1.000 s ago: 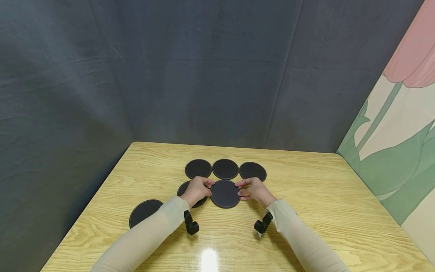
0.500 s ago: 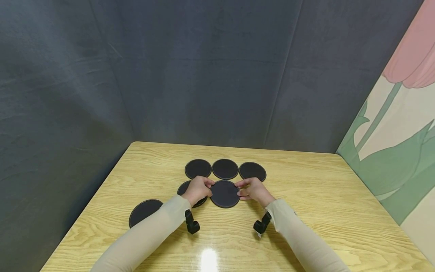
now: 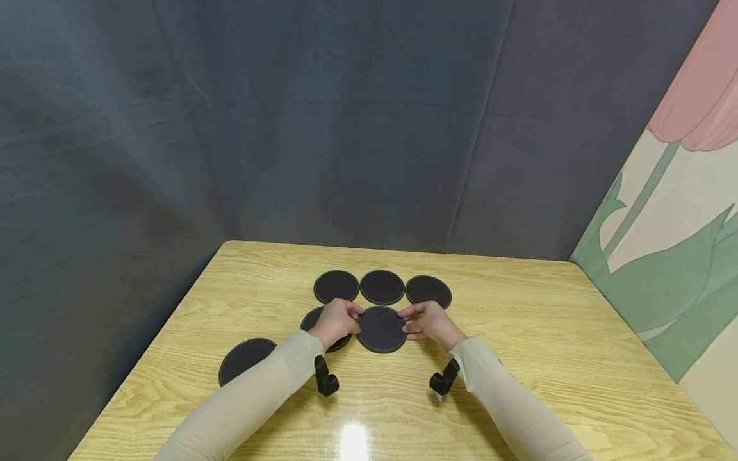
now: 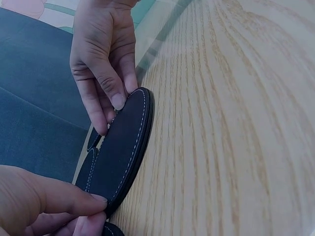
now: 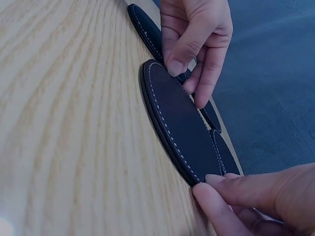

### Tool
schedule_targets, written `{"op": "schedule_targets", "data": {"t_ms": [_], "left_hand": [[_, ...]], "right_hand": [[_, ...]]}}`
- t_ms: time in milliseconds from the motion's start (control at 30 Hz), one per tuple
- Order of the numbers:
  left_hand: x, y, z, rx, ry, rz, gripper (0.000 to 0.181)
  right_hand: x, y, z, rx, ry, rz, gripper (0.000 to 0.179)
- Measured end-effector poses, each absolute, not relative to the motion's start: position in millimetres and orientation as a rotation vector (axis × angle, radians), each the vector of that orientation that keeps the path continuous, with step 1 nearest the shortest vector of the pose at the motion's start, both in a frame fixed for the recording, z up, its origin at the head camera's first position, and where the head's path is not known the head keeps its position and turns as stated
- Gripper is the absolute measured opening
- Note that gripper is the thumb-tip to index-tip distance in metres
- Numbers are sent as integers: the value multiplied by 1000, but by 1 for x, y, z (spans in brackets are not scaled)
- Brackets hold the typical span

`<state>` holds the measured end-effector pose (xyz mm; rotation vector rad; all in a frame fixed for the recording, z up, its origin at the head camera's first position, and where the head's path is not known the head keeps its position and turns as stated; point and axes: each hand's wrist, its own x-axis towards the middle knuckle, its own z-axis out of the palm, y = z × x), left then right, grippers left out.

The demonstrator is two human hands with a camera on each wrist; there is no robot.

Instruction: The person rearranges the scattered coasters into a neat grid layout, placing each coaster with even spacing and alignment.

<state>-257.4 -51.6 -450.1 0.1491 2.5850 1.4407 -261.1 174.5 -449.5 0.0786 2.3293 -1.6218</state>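
A round black coaster point(image 3: 382, 330) with pale edge stitching lies flat on the table between my hands. My left hand point(image 3: 336, 322) pinches its left edge with thumb and fingers. On the opposite edge, my right hand point(image 3: 434, 323) holds it the same way. Both wrist views show the coaster point(image 4: 123, 142) close up, its rim looking double; I cannot tell whether two are stacked. Under my left hand, another coaster point(image 3: 311, 318) is partly covered. Just behind the held coaster is a row: a left coaster point(image 3: 337, 286), a middle coaster point(image 3: 382, 286) and a right coaster point(image 3: 428, 289).
A further black coaster point(image 3: 246, 358) sits at the front left, partly hidden by my left sleeve point(image 3: 248, 397). The wooden table point(image 3: 553, 358) ends at a dark grey curtain point(image 3: 357, 128) behind. A flower-painted wall point(image 3: 663, 256) stands on the right.
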Motion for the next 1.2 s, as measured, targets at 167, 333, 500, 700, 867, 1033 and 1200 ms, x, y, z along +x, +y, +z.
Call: {"op": "schedule_targets", "data": {"t_ms": [167,333,500,700,867,1033,1200], "left_hand": [[-257,-52,-448,148,2577,1449,40],[-257,-53,-449,143,2518,1506,41],[-256,-54,-445,142,2451,1568,42],[-256,-55,-444,129,2360,1639,43],[-255,-58,-442,121,2271,1715,41],[-255,-62,-438,120,2208,1770,40],[-254,-67,-431,134,2202,1768,41]], "right_hand": [[-260,175,-448,54,2318,-1626,34],[-259,177,-448,7,2299,-1637,35],[-261,180,-451,-7,2254,-1676,36],[-261,181,-448,-7,2235,-1690,34],[-259,181,-441,-134,2199,-1722,38],[-255,178,-432,-295,2145,-1738,44],[-250,171,-424,-381,2121,-1735,45]]}}
